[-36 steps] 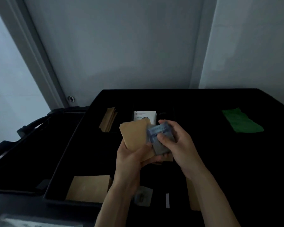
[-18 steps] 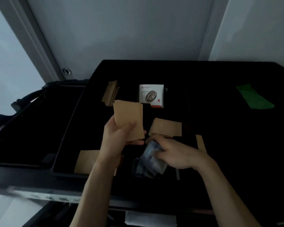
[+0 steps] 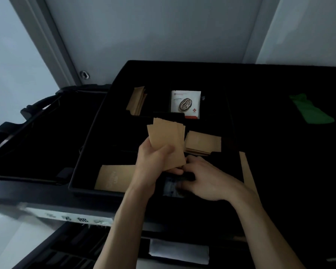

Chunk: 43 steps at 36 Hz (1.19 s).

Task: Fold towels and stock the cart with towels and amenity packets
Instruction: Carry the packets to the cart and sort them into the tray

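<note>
My left hand (image 3: 153, 162) grips a fanned stack of brown paper packets (image 3: 168, 141) upright over the black divided tray (image 3: 81, 152) on top of the cart. My right hand (image 3: 206, 179) is lower, in a front compartment, its fingers on a blue-grey plastic packet (image 3: 171, 188) that lies there; the grip is partly hidden. More brown packets sit in other compartments: a flat pile (image 3: 203, 141) just right of the held stack, a leaning set (image 3: 137, 100) at the back left, and a larger brown envelope (image 3: 113, 177) at the front left.
A white coffee sachet (image 3: 185, 104) stands in a back compartment. A green cloth (image 3: 308, 111) lies on the cart top at the far right. A dark bag frame (image 3: 33, 113) hangs at the cart's left. Grey walls close in behind. White items (image 3: 178, 251) sit on a lower shelf.
My right hand carried the blue-grey packet down from beside the brown stack into the front compartment. My left hand kept hold of the brown packets.
</note>
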Motion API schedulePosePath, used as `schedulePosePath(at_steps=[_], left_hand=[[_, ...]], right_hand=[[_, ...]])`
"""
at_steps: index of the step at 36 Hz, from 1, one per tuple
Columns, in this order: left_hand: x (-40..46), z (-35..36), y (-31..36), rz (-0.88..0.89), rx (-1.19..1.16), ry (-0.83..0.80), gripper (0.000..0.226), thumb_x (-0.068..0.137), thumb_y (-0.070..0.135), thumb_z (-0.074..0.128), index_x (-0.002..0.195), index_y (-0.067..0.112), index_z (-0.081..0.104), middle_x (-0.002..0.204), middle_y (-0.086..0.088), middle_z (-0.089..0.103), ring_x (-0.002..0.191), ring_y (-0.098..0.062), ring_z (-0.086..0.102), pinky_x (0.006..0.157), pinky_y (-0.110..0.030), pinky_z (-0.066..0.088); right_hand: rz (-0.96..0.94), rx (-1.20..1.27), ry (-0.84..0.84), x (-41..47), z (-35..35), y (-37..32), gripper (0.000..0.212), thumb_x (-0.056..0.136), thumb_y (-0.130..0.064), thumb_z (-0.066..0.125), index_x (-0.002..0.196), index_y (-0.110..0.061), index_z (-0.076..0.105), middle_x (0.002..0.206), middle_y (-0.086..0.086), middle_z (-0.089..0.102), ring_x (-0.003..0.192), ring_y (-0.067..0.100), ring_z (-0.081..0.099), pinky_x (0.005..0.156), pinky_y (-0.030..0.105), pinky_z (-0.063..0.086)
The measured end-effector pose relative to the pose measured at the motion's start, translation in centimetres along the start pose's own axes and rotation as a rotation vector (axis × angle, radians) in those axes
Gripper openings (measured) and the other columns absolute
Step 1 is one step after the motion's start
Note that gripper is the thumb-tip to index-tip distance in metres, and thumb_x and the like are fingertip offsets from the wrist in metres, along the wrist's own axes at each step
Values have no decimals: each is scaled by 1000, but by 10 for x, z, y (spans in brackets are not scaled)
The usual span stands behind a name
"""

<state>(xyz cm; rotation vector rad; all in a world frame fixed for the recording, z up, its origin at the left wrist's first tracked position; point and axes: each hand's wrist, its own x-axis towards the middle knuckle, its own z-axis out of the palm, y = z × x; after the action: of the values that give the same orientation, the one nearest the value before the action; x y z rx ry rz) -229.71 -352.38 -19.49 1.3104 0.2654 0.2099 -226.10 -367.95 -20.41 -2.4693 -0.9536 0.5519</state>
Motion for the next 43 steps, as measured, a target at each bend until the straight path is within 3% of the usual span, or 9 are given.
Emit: schedulePosePath(at_steps=[6, 12, 16, 21, 28, 31, 34, 38, 43], left_hand=[[-7, 0, -1, -3, -37, -24, 25, 79, 2, 54, 101, 5, 64, 91, -26, 70, 79, -43, 73, 52, -40, 58], [-17, -9, 0, 32, -48, -28, 29, 74, 5, 56, 101, 3, 66, 84, -20, 72, 77, -41, 73, 49, -38, 57], [-25, -14, 2, 48, -32, 8, 24, 72, 7, 57, 87, 14, 74, 83, -13, 74, 75, -36, 73, 50, -37, 57], [-32, -16, 0, 54, -35, 42, 33, 74, 7, 58, 105, -1, 65, 91, -14, 71, 79, -34, 73, 50, -38, 57], [-29, -13, 1, -15, 38, -8, 25, 86, -3, 50, 106, -1, 64, 82, -9, 72, 73, -35, 72, 49, -37, 56], [-28, -12, 1, -29, 71, -40, 25, 85, -4, 49, 107, 1, 62, 79, -5, 73, 70, -32, 72, 48, -36, 56], [-28, -14, 1, -26, 69, -66, 27, 80, 2, 53, 105, 4, 64, 81, -7, 72, 73, -32, 72, 48, -37, 56], [-28, -13, 0, -21, 74, -105, 28, 78, 4, 54, 104, 4, 65, 80, -6, 72, 70, -31, 72, 49, -39, 56], [-27, -17, -2, -19, 70, -115, 26, 87, -4, 49, 108, 4, 64, 85, -12, 71, 69, -34, 72, 49, -39, 57]], right_hand=[[102, -69, 19, -4, 0, 4, 38, 98, -47, 52, 129, -26, 56, 115, -4, 44, 112, 16, 44, 88, 32, 45], [-25, 122, 7, -6, 4, 1, 27, 96, -40, 59, 97, -15, 69, 95, 4, 63, 85, 21, 61, 74, 35, 49], [-77, 170, -18, -6, 6, 4, 28, 98, -37, 57, 99, -13, 71, 103, 10, 64, 91, 26, 60, 77, 37, 49], [18, 124, 80, -2, 14, 16, 49, 101, -44, 49, 148, -32, 41, 140, -4, 41, 132, 15, 32, 101, 28, 34], [-74, 138, 135, 1, 13, 20, 24, 100, -30, 57, 117, -20, 71, 101, -14, 55, 77, -3, 48, 62, 6, 41], [-72, 176, 137, 3, 12, 21, 24, 97, -28, 62, 83, -15, 76, 79, -3, 64, 66, 9, 57, 53, 20, 42], [-50, 206, 126, 1, 11, 19, 25, 94, -30, 66, 73, -18, 74, 78, 2, 67, 63, 9, 59, 55, 29, 45], [14, 221, 129, 0, 11, 19, 15, 88, -39, 72, 92, -26, 77, 91, -13, 66, 78, -1, 61, 70, 22, 52], [66, 260, 162, -2, 10, 19, 24, 88, -39, 71, 110, -29, 75, 97, -16, 68, 84, -7, 60, 64, 9, 44]])
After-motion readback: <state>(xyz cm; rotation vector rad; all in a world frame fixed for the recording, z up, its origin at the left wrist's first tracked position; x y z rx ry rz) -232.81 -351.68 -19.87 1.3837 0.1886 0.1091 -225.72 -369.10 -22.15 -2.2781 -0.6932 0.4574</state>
